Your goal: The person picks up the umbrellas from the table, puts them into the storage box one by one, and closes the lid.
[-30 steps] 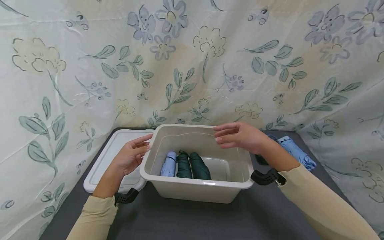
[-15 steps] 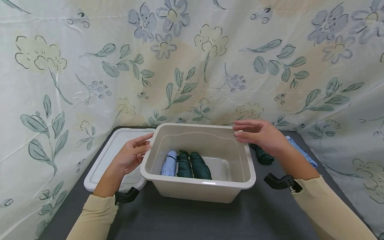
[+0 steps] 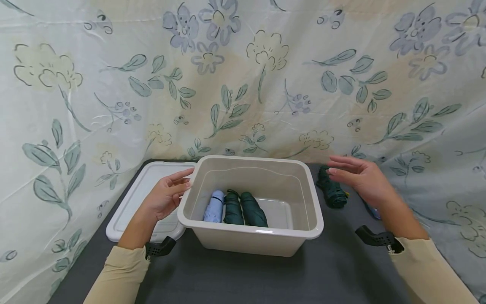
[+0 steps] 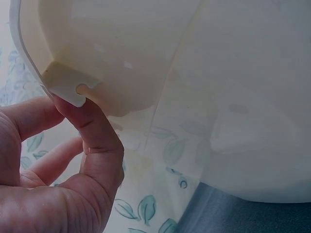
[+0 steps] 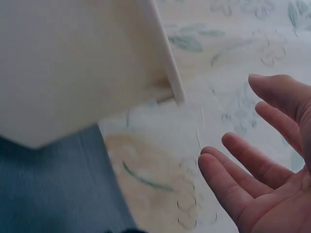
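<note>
A cream plastic storage bin stands on the dark table, with a light blue fabric roll and two dark green rolls lying side by side in its left half. At the bin's left rim, my left hand holds on with thumb and fingers; up close in the left wrist view the fingertips sit under the lip. To the right of the bin, my right hand hovers with fingers spread and nothing in them. Just beyond its fingertips lies another dark green roll with a small yellow spot.
A white lid lies flat on the table left of the bin, partly behind my left forearm. A blue fabric roll shows only a sliver behind my right wrist. A floral cloth hangs behind the table.
My right hand has moved right, from above the bin's back right edge to beside the green roll, uncovering it and hiding most of the blue roll. My left hand has stayed at the rim.
</note>
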Tool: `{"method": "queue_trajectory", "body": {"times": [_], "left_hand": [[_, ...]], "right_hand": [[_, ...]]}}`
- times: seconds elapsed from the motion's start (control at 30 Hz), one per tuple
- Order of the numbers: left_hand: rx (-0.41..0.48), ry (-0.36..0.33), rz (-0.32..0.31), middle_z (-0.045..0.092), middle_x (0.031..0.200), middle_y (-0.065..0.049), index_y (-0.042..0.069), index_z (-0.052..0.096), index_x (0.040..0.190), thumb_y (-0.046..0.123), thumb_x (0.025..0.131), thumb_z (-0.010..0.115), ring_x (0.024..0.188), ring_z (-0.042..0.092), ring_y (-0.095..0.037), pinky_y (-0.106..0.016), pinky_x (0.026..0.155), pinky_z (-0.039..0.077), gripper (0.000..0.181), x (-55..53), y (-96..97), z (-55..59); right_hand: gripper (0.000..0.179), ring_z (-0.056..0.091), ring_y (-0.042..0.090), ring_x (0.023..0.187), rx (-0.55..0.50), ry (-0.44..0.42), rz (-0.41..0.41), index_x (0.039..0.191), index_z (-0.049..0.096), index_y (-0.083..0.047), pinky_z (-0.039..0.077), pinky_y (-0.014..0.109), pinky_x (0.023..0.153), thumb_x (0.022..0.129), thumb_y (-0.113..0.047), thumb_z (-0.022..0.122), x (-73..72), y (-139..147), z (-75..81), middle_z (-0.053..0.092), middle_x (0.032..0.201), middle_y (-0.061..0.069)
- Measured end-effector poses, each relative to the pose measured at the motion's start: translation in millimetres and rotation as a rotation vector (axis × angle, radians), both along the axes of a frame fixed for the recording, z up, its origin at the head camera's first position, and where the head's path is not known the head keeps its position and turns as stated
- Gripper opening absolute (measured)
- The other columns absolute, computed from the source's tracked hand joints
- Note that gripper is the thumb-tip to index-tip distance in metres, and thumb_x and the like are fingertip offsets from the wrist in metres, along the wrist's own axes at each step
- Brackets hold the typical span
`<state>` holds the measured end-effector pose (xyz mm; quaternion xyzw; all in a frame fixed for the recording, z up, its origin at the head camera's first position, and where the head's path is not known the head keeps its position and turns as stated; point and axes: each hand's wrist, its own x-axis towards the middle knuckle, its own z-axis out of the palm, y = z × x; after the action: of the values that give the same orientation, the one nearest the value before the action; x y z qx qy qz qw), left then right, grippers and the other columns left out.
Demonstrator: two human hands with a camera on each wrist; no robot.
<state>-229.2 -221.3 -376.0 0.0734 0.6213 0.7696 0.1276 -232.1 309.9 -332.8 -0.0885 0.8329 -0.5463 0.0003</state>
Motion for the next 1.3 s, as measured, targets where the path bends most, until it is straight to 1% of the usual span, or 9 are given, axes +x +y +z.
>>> {"method": "queue_trajectory", "body": {"times": [0.13, 0.37, 0.57, 0.63, 0.83, 1.07, 1.13, 1.2, 1.3], "left_hand": [[0.003, 0.0, -0.002, 0.069, 0.108, 0.001, 0.002, 0.033, 0.159, 0.005, 0.103, 0.059, 0.097, 0.075, -0.013, -0.033, 0.084, 0.063, 0.062, -0.4, -0.3, 0.7], [0.001, -0.003, 0.002, 0.069, 0.108, 0.001, 0.002, 0.031, 0.16, 0.005, 0.103, 0.059, 0.097, 0.075, -0.012, -0.033, 0.084, 0.063, 0.063, -0.2, -0.3, 3.2], [-0.006, -0.007, 0.002, 0.068, 0.109, 0.001, 0.002, 0.031, 0.16, 0.006, 0.103, 0.059, 0.097, 0.075, -0.012, -0.033, 0.084, 0.063, 0.063, 0.0, 0.1, 4.9], [-0.01, -0.007, 0.003, 0.068, 0.109, 0.001, 0.002, 0.031, 0.16, 0.006, 0.103, 0.059, 0.097, 0.075, -0.013, -0.034, 0.084, 0.063, 0.063, 0.0, 0.2, 5.1], [-0.012, -0.006, 0.005, 0.068, 0.109, 0.001, 0.003, 0.032, 0.159, 0.008, 0.103, 0.061, 0.098, 0.074, -0.013, -0.034, 0.085, 0.063, 0.064, -1.2, -0.6, 4.1], [-0.016, -0.017, 0.013, 0.067, 0.108, 0.001, 0.006, 0.033, 0.16, 0.009, 0.103, 0.061, 0.097, 0.075, -0.013, -0.034, 0.085, 0.063, 0.064, -2.2, 0.1, 2.5], [-0.018, -0.017, 0.016, 0.067, 0.108, 0.0, 0.006, 0.033, 0.16, 0.009, 0.103, 0.061, 0.097, 0.075, -0.013, -0.034, 0.085, 0.063, 0.064, -2.1, 0.0, 2.6], [-0.02, -0.017, 0.016, 0.067, 0.109, 0.0, 0.005, 0.033, 0.16, 0.008, 0.103, 0.061, 0.098, 0.075, -0.013, -0.034, 0.085, 0.063, 0.063, -2.1, 0.0, 2.6], [-0.024, -0.018, 0.016, 0.067, 0.11, 0.0, 0.005, 0.033, 0.16, 0.008, 0.103, 0.06, 0.099, 0.074, -0.013, -0.034, 0.085, 0.063, 0.063, -1.8, -0.3, 2.4]], "right_hand": [[0.053, 0.07, -0.004, 0.104, -0.078, 0.028, -0.035, 0.148, 0.055, -0.011, 0.058, 0.015, 0.085, 0.098, -0.023, 0.07, -2.0, 19.0, -8.0, 0.07, 0.119, -0.024], [0.04, 0.072, -0.002, 0.1, -0.251, 0.056, -0.002, 0.14, 0.062, -0.013, 0.058, 0.013, 0.08, 0.1, -0.012, 0.066, -3.1, 53.7, -19.3, 0.074, 0.115, -0.02], [0.036, 0.074, 0.0, 0.098, -0.331, 0.038, -0.066, 0.135, 0.066, -0.016, 0.059, 0.015, 0.079, 0.099, -0.011, 0.067, -8.1, 80.0, -32.6, 0.075, 0.112, -0.018], [0.04, 0.072, -0.003, 0.097, -0.26, 0.03, -0.12, 0.138, 0.064, -0.015, 0.058, 0.013, 0.078, 0.098, -0.016, 0.069, -9.5, 88.3, -36.0, 0.073, 0.11, -0.022], [0.063, 0.061, -0.018, 0.09, 0.115, -0.02, -0.284, 0.149, 0.053, -0.012, 0.053, 0.006, 0.073, 0.097, -0.046, 0.066, -15.8, 108.0, -45.0, 0.059, 0.103, -0.038], [0.074, 0.052, -0.022, 0.089, 0.27, -0.027, -0.306, 0.151, 0.049, -0.005, 0.051, 0.007, 0.07, 0.097, -0.054, 0.063, -20.8, 131.7, -57.7, 0.051, 0.104, -0.037], [0.079, 0.057, -0.011, 0.098, 0.315, -0.057, -0.312, 0.153, 0.047, -0.006, 0.057, 0.021, 0.084, 0.096, -0.059, 0.061, -23.2, 135.9, -60.5, 0.057, 0.115, -0.027], [0.084, 0.062, 0.012, 0.115, 0.357, -0.095, -0.312, 0.155, 0.044, -0.006, 0.056, 0.043, 0.098, 0.095, -0.062, 0.059, -26.1, 139.8, -63.2, 0.064, 0.133, -0.008], [0.089, 0.04, 0.051, 0.139, 0.427, -0.153, -0.279, 0.157, 0.038, -0.006, 0.038, 0.074, 0.103, 0.095, -0.067, 0.057, -32.9, 147.0, -68.8, 0.042, 0.158, 0.026]]}}
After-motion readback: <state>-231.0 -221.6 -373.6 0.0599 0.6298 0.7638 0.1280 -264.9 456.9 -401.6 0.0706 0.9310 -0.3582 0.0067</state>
